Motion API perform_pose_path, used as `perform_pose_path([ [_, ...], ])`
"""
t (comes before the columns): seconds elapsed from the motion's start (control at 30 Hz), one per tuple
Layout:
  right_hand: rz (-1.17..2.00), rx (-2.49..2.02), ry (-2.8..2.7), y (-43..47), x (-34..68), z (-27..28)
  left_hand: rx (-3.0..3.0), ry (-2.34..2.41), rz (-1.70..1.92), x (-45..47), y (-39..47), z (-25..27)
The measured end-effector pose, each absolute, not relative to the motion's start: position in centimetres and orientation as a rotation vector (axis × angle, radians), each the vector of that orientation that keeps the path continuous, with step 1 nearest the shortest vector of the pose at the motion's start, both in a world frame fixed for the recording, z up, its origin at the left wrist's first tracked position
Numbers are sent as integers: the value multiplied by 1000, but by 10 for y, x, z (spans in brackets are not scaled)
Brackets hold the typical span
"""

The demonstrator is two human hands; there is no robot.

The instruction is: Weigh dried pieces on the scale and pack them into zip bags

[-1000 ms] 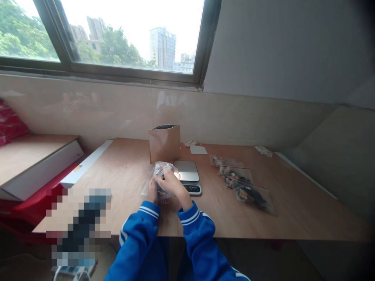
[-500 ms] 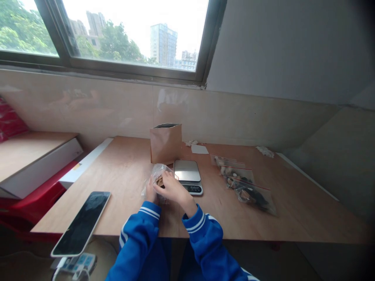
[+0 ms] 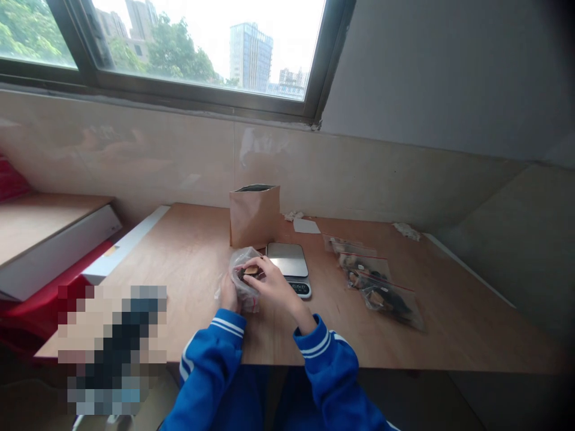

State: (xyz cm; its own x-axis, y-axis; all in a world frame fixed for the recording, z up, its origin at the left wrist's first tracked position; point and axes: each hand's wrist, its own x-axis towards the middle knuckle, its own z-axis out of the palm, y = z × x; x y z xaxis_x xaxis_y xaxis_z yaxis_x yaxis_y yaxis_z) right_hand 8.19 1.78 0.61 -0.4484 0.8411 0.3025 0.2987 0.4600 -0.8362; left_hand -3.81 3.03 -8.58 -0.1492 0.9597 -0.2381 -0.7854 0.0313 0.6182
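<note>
A clear plastic bag with brown dried pieces inside stands on the table, its mouth turned up toward me. My left hand is closed round its left side. At the bag's mouth, my right hand pinches a flat, light-brown dried slice between thumb and fingers; its exact kind is unclear. Just to the right is a kitchen scale with a bare metal plate, its display partly behind my right hand. Behind the plastic bag stands an open brown paper pouch.
Several zip bags with dark and pale contents lie on the right. White paper and crumpled tissue sit near the wall. A pixelated dark object is at the front-left edge, beyond which a red stool shows.
My right hand has drawn back slightly to the right, and a slice now shows in its fingers. The bag's mouth appears wider and rounder. The view has tilted down slightly.
</note>
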Motion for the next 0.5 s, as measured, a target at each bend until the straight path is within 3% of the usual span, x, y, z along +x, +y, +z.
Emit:
perform_pose_path([
  [0.5, 1035, -911, -1680, 43, 75, -5, 224, 829, 1456, -35, 26, -69],
])
